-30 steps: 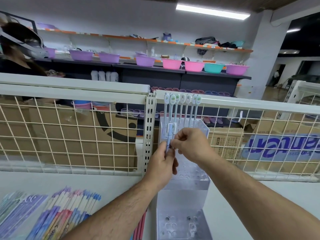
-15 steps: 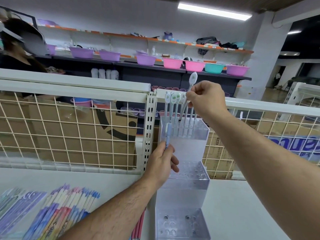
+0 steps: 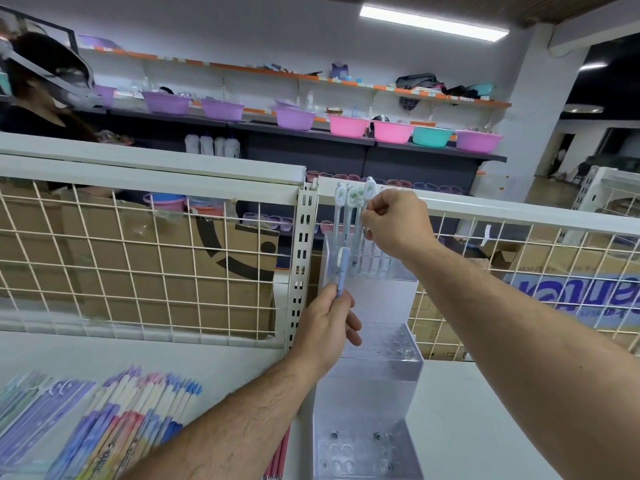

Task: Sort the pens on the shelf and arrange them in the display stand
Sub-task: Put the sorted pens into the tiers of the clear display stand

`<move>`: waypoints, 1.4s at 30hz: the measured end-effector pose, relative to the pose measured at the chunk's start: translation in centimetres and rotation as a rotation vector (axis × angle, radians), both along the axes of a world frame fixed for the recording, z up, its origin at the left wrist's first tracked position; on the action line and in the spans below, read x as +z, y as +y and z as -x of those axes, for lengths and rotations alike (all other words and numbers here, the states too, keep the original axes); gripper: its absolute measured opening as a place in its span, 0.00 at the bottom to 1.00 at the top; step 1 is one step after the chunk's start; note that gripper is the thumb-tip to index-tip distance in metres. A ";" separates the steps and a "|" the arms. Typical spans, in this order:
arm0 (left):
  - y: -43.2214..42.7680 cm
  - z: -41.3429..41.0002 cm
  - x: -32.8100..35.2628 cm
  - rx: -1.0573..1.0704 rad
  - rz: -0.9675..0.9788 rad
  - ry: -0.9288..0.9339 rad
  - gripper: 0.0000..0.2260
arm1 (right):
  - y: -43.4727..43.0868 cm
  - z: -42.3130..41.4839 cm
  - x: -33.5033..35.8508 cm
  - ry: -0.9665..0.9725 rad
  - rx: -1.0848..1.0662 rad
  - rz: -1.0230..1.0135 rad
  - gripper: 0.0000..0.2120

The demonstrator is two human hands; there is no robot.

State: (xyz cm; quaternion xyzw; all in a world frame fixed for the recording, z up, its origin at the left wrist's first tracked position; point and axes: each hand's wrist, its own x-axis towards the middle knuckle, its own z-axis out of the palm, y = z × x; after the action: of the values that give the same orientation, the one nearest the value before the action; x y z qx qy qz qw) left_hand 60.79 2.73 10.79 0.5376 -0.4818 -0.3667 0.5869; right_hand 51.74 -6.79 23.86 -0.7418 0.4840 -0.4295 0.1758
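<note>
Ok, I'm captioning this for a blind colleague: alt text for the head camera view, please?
A person's right hand pinches a white pen among others standing in the top tier of a clear tiered display stand, while the left hand holds a blue pen upright just below. Bundles of pastel pens lie on the white shelf at lower left.

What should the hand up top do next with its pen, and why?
Likely the right hand should slide its pen straight down into the top tier of the stand, then let go. That pen pokes up higher than the pens beside it, so it seems not fully seated. The left hand holds a blue pen lower down, ready to go in afterwards.
</note>
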 end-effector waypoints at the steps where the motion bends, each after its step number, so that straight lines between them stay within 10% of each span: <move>1: 0.0 0.0 0.0 -0.001 0.001 -0.001 0.10 | -0.1 -0.1 0.0 -0.002 -0.005 -0.006 0.06; 34: -0.4 0.0 -0.2 -0.051 0.066 0.006 0.09 | 5.5 2.0 -6.2 -0.176 0.216 -0.358 0.08; 42: -1.0 -1.1 -1.0 -0.097 0.032 -0.483 0.12 | 3.6 3.4 0.2 -0.197 0.099 -0.140 0.07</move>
State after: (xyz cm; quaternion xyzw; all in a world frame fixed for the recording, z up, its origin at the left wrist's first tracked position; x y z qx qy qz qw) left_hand 61.89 1.74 9.75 0.5764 -0.6393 -0.2476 0.4446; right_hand 48.32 -3.23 24.11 -0.7049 0.4560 -0.4564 0.2948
